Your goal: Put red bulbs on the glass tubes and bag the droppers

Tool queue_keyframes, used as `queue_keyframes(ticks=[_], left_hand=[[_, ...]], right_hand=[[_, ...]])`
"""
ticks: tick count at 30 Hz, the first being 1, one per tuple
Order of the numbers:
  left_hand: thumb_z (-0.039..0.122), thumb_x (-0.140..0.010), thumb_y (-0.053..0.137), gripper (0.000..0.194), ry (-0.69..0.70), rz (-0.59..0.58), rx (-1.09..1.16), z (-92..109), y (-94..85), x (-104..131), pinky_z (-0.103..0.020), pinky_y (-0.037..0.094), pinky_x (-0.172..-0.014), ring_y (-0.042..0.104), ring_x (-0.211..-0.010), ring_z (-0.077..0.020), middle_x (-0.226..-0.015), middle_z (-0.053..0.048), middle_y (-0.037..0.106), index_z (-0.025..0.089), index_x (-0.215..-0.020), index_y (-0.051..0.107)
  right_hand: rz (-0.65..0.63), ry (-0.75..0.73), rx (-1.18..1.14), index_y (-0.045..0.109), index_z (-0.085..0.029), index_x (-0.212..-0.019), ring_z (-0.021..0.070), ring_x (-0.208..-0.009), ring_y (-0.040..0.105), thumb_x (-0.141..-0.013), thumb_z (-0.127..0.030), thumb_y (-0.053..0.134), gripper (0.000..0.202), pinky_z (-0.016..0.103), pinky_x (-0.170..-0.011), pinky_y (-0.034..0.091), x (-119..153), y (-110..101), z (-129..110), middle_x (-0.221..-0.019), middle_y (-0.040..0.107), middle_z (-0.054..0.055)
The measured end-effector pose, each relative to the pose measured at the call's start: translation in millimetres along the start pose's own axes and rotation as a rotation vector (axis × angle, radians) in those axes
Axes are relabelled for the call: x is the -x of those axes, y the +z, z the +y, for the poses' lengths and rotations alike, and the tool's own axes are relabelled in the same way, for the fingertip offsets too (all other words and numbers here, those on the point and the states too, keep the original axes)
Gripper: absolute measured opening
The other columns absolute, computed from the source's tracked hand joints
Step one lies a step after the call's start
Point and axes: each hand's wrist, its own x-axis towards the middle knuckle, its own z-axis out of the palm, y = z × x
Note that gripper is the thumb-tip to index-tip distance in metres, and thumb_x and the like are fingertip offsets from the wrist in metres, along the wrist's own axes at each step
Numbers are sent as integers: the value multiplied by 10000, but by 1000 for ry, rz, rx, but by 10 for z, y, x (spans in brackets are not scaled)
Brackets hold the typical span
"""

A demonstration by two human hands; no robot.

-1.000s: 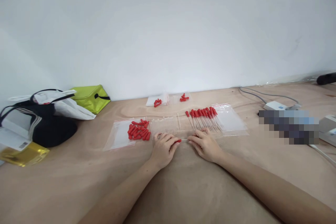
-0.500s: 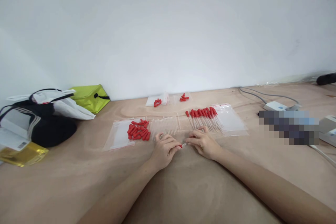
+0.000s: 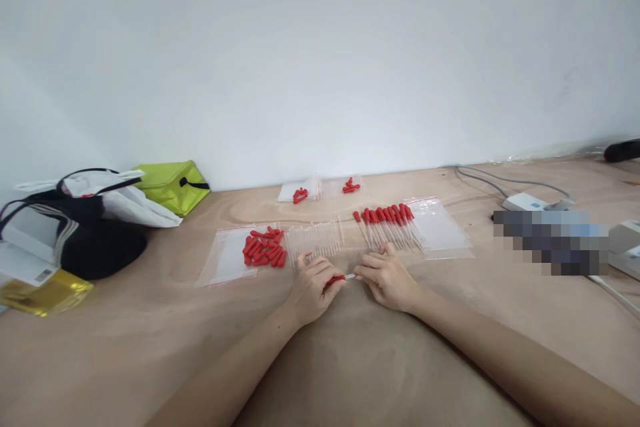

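Note:
My left hand point(image 3: 316, 288) pinches a red rubber dropper bulb point(image 3: 336, 279) between thumb and fingers. My right hand point(image 3: 386, 278) is closed on a thin clear glass tube point(image 3: 351, 276), whose end meets the bulb's mouth; how deep it sits I cannot tell. Ahead of my left hand lies a row of bare glass tubes point(image 3: 317, 237). A pile of loose red bulbs point(image 3: 265, 248) rests to their left on a clear zip bag point(image 3: 227, 257). Beyond my right hand, several droppers point(image 3: 387, 219) with red bulbs on glass tubes lie side by side.
Another zip bag point(image 3: 445, 230) lies right of the droppers. Small groups of red bulbs point(image 3: 301, 195) sit near the wall. At left are a black and white bag point(image 3: 100, 240) and a lime-green bag point(image 3: 173, 187). A power strip point(image 3: 525, 201) with grey cables stands at right.
The bulb has shifted in my left fingers and more of its red side shows. My right hand has moved slightly down, and the glass tube between the hands shows more clearly.

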Motion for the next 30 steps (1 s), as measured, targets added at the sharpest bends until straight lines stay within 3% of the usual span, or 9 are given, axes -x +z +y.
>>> queue_keyframes(ticks=[11,16,20,22,25,28,30], left_hand=[[267,-833,475,138,56,-34,-28,-19,34,8,-414,210,-917,553,-788,-165,-733,-3,636,199,-765,574],[264,-844,472,138,32,-45,-66,-54,-50,-31,-427,183,-925,560,-817,-173,-776,1,661,215,-780,583],[282,-847,479,120,-1,31,-99,-128,-62,-14,-417,177,-932,563,-845,-176,-849,-2,666,242,-862,592],[303,-835,494,192,-52,116,-129,-168,-41,1,-408,200,-924,552,-899,-191,-952,-33,646,239,-1006,553],[311,-807,522,333,-139,181,-162,-207,-8,9,-404,240,-897,535,-944,-214,-1011,-64,616,208,-1121,478],[285,-789,535,315,-170,132,-173,-213,7,4,-407,255,-879,531,-943,-222,-999,-53,615,216,-1094,487],[275,-786,534,305,-168,90,-177,-209,5,0,-409,259,-874,525,-947,-224,-1011,-47,611,227,-1085,492]], right_hand=[[-39,52,-67,608,-164,-756,107,-609,425,-855,-157,374,254,282,-654,210,-21,112,-100,-653,532,7],[-70,57,18,611,-182,-775,141,-714,464,-850,-210,415,211,291,-648,214,-90,2,-144,-710,570,26],[-162,53,123,617,-182,-732,160,-735,482,-802,-189,468,164,308,-649,215,-161,-98,-164,-690,591,41],[-177,136,126,624,-184,-725,159,-728,501,-792,-178,462,176,306,-654,230,-190,-123,-78,-699,607,43],[-86,428,114,640,-200,-800,159,-730,536,-813,-212,413,228,292,-664,268,-225,-138,197,-759,640,40],[36,729,151,621,-186,-893,182,-765,560,-809,-256,405,242,296,-676,294,-246,-126,505,-790,655,52],[75,848,170,596,-179,-930,195,-771,568,-803,-270,410,243,308,-684,295,-251,-95,641,-781,656,53]])
